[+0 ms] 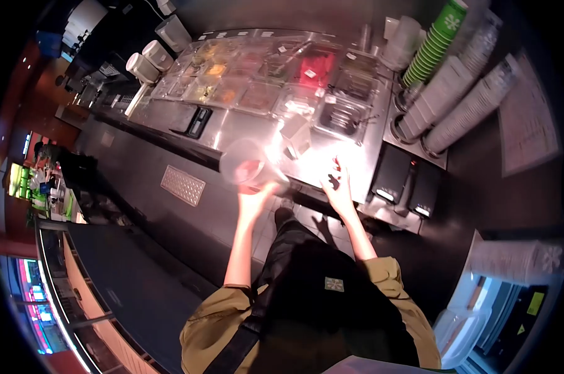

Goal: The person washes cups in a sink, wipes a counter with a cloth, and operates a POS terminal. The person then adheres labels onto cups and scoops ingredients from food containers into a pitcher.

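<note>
My left hand [257, 194] is closed on the lower side of a clear round container [239, 163], which is tilted and has something red inside. My right hand [338, 190] is over the front edge of the bright steel counter [223, 129], its fingers apart and nothing visible held in them. Between and beyond my hands, a small light square container [296, 136] stands on the counter. Behind it are clear food bins, one with bright red contents [317, 67]. Glare hides detail around the left hand.
Stacked green cups [434, 43] and clear cups [469, 93] lean at the right rear. A black device [406, 181] sits at the counter's right end. A small black scale [198, 123] lies left. White canisters [142, 67] stand at the back left.
</note>
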A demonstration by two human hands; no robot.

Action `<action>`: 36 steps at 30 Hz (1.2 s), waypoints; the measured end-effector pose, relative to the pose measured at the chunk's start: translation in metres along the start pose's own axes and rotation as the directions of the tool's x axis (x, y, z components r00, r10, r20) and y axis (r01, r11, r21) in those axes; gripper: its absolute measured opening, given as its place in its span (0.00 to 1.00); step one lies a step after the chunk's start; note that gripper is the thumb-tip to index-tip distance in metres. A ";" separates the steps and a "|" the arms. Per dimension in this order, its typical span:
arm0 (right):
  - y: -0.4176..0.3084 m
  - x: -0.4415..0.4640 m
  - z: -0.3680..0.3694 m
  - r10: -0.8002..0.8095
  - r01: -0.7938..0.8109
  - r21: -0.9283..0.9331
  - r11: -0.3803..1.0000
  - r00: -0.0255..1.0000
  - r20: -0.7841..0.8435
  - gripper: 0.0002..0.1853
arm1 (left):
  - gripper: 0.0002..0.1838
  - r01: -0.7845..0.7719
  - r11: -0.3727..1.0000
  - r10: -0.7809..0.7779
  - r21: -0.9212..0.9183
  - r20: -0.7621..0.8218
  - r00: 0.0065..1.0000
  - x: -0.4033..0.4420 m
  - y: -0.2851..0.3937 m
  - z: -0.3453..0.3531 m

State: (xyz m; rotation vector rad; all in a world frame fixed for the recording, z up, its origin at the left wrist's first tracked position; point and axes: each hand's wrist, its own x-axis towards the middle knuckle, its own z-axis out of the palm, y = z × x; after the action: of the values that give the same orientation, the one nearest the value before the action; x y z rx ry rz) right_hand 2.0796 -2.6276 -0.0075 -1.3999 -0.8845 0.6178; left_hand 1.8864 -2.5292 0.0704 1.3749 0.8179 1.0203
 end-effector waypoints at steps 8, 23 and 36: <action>0.053 0.118 0.111 0.097 -0.148 -0.320 0.936 0.981 -0.170 0.52 | 0.39 -0.112 0.915 0.266 0.387 -0.369 0.891 0.219 -0.146 -0.174; -0.068 0.317 0.230 -0.092 0.267 -0.612 0.744 0.949 0.302 0.39 | 0.37 0.172 0.985 -0.171 0.004 0.132 0.976 0.308 -0.053 -0.092; 0.183 0.697 0.158 0.018 0.448 -0.886 0.119 0.891 0.453 0.12 | 0.17 0.150 0.815 -0.094 0.560 -0.129 0.987 0.372 -0.118 -0.082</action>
State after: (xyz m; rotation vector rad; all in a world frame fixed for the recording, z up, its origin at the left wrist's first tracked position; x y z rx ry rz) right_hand 2.3602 -1.9492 -0.0841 -2.3021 -2.0312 -0.1157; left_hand 1.9603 -2.1463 -0.0121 1.7537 1.3432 0.7682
